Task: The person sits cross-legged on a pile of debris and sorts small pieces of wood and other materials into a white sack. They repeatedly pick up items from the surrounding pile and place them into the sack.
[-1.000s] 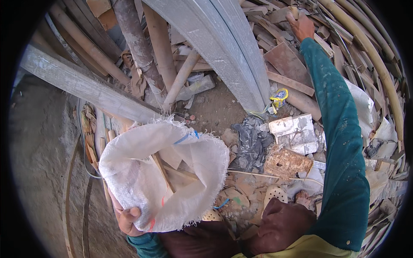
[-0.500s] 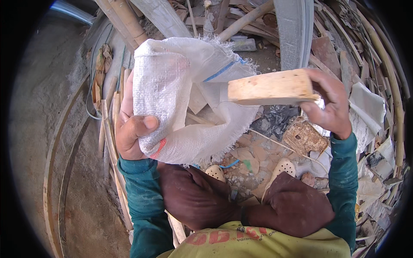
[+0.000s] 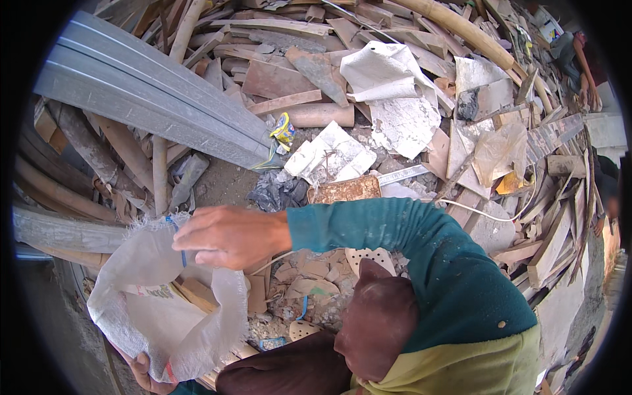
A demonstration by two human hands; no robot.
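A white woven sack [image 3: 115, 306] with a frayed rim and a blue stripe lies at the lower left, its mouth facing up. My left hand [image 3: 146, 376] is closed on the sack's near side, with most of the fingers hidden behind the fabric. Above the far part of the mouth, my right hand [image 3: 230, 234] stretches its fingers out flat, and no block shows in it. Whether its fingertips touch the rim I cannot tell. Pieces of wood [image 3: 197, 294] show inside the sack.
Grey metal channels [image 3: 158, 92] slant in from the upper left. Scrap wood and boards [image 3: 283, 79] pile up along the far side and right. A rusty brown block [image 3: 345, 189] lies beyond my right forearm. At the far right edge, another person's hand [image 3: 588, 99] shows.
The wooden block has left my right hand, which has moved left over the sack's mouth. My view has swung right, so the sack and left hand now appear lower left.
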